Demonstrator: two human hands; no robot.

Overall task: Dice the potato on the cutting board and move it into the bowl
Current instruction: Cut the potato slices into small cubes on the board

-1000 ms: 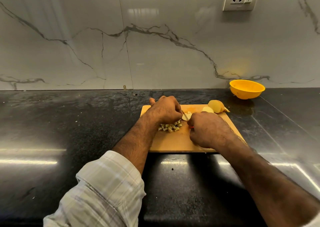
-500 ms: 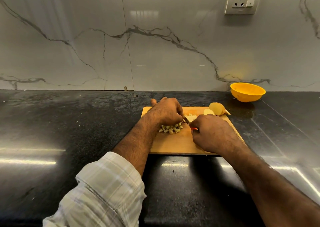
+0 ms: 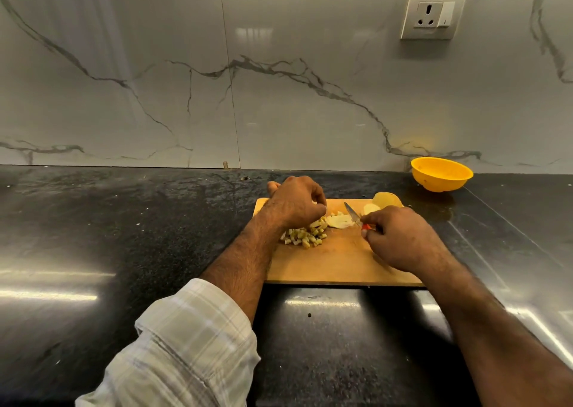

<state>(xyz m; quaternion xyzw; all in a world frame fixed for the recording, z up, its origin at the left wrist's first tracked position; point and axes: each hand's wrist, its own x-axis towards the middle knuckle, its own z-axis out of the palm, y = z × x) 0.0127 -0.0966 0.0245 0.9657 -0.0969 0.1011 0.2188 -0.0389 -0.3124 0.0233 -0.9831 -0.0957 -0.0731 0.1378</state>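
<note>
Head view puts the wooden cutting board (image 3: 335, 261) at the centre of your work, lying on the dark counter (image 3: 124, 236). Your right hand (image 3: 400, 239) curls round the red handle of a knife (image 3: 353, 215), whose blade points away from you and a little left, its long axis slanting toward the board's far edge. Your left hand (image 3: 296, 202) has its fingers bent, tips down at the potato slices (image 3: 339, 220) mid-board; whether they pinch or only press, you cannot tell. A heap of diced potato (image 3: 305, 236) sits on the board just near of that hand. The uncut potato piece (image 3: 386, 200) rests at the board's far right corner. Beyond that corner, apart from the board, the yellow bowl (image 3: 441, 174) stands upright; its visible inside shows nothing in it.
</note>
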